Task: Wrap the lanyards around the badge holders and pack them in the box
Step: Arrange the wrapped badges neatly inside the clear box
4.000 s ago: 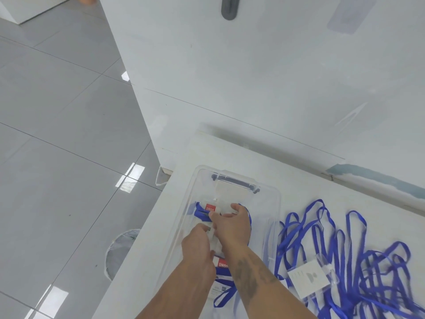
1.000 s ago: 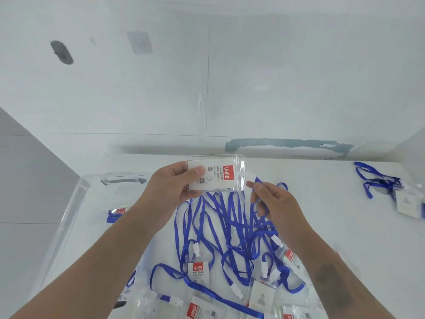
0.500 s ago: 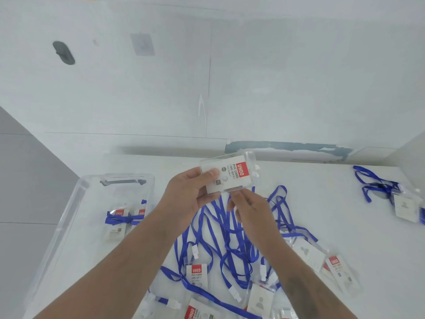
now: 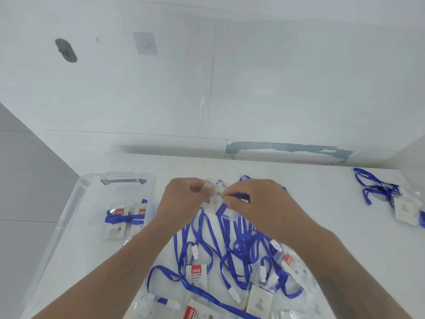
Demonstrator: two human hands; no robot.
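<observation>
While wrapping: left hand [image 4: 184, 199] pinches clear plastic badge holder [image 4: 210, 195]; right hand [image 4: 255, 201] grips its blue lanyard [image 4: 238, 196].
Done: two wrapped holders [image 4: 123, 218] in clear box [image 4: 69, 217], left of hands.
Left: tangled pile [image 4: 230, 256] below hands.

Left hand [image 4: 181, 201] and right hand [image 4: 257, 203] meet, fingers [image 4: 230, 199] pinched (both forearms extended).

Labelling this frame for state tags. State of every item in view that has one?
box: open, no lid on
wrapped badge holders: lanyards wound round, lying in the box
held badge holder: off the table, between both hands
left hand: shut on held badge holder
right hand: pinching blue lanyard
loose pile: unwrapped, tangled on table
far-right lanyard: unwrapped, apart from the pile
</observation>
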